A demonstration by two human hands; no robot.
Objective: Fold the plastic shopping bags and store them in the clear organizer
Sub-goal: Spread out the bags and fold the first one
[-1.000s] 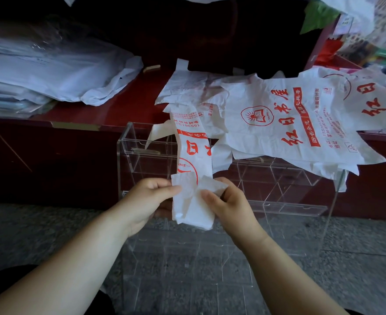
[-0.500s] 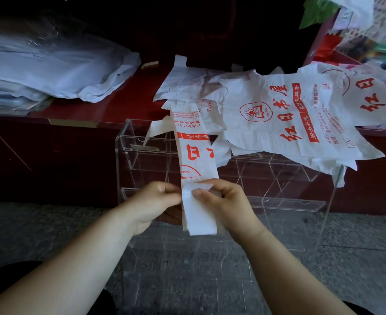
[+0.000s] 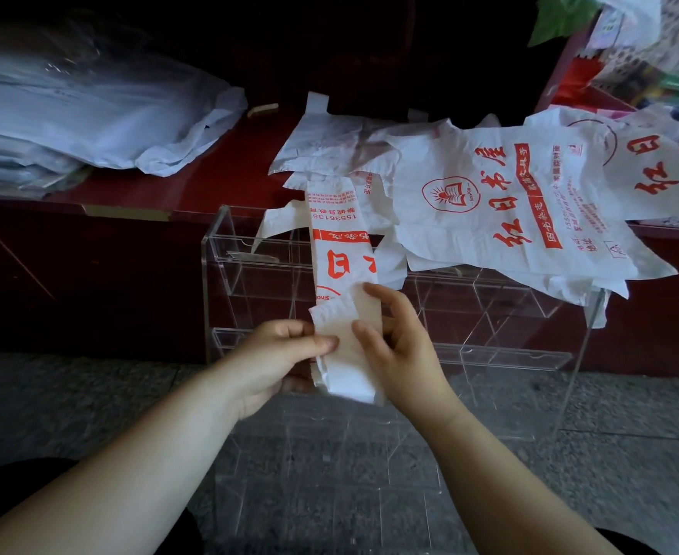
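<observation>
A white plastic bag with red print, folded into a long narrow strip (image 3: pixel 339 250), hangs from the red counter down in front of the clear organizer (image 3: pixel 489 310). My left hand (image 3: pixel 277 354) pinches the strip's lower left edge between thumb and fingers. My right hand (image 3: pixel 397 346) holds the folded-up lower end from the right, thumb on its front and fingers behind it. Several unfolded bags (image 3: pixel 501 194) of the same print lie spread on the counter and over the organizer's top.
The red counter (image 3: pixel 137 186) carries a stack of clear-wrapped white packs (image 3: pixel 69 126) at the left. Colourful goods (image 3: pixel 650 66) stand at the far right. A grey stone floor (image 3: pixel 89 402) lies below, under the organizer.
The strip's bottom end has been folded upward over itself. My right hand has opened out along the fold and my left thumb now presses the left edge.
</observation>
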